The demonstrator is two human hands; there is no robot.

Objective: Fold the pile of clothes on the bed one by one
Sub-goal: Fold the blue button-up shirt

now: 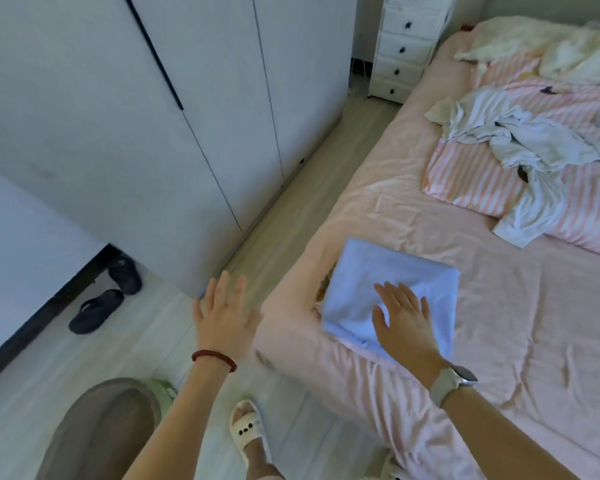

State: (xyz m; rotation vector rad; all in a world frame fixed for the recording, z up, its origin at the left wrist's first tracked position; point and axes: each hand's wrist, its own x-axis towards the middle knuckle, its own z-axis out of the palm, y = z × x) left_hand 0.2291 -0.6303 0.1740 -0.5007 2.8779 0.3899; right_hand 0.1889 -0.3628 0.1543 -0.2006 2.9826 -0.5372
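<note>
Head view looked down past my two arms at the corner of the pink-sheeted bed [499, 306]. My right hand [404, 322] lay flat, fingers straight and spread, pressing on one folded pale-blue cloth [388, 278] that sat at the bed's near-left corner — nothing was gripped, only pressed. My left hand [224, 313] hung over the pale wooden floor [174, 344] just off the mattress edge, fingers straight and apart, holding nothing. One red bead bracelet [214, 358] circled my left wrist; one pale-strapped watch [452, 381] sat on my right.

Farther up the bed, well apart from the blue cloth, one loose heap of white crumpled clothes [520, 140] lay on a pink-and-white striped quilt [471, 178] — I could not count the garments in it. Two dark slippers [108, 296] rested on the floor by the white wardrobe [153, 116], and one white drawer tower [406, 46] stood beside the bed's far end, with five drawers showing. One cream sandal [248, 433] was on my foot below.
</note>
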